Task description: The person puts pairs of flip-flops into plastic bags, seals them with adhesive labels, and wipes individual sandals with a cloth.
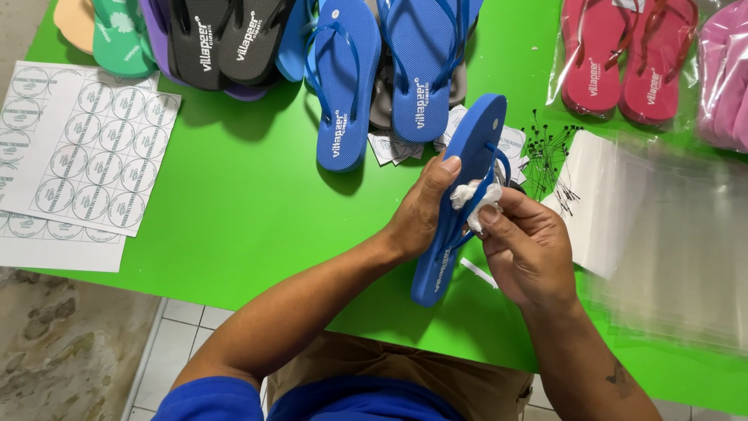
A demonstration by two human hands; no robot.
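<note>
Green table (234,203) is filling most of the head view, person is sitting at its near edge. Stack of clear plastic bags (670,234) is lying flat on the right side, sticker sheets (86,148) with round labels are lying on the left, overhanging the edge. Loose flip-flops are piling along the far edge: black pair (226,39), blue pair (382,70), green one (117,39). Bagged pink pair (623,58) is sitting far right, so at least one pair looks already packed; the loose ones still look unbagged.

Blue flip-flop (460,195) is being held up over the table near the middle, tilted on edge, toe end pointing away. Left hand (421,210) is clamping around its sole from the left, thumb on top. Right hand (522,242) is pinching a white cloth wad (475,199) closed against the strap area, looks like wiping in progress, this one not yet bagged. Small black tag pins (549,152) are lying scattered just behind the hands, small white labels (389,148) beside the blue pair.
</note>
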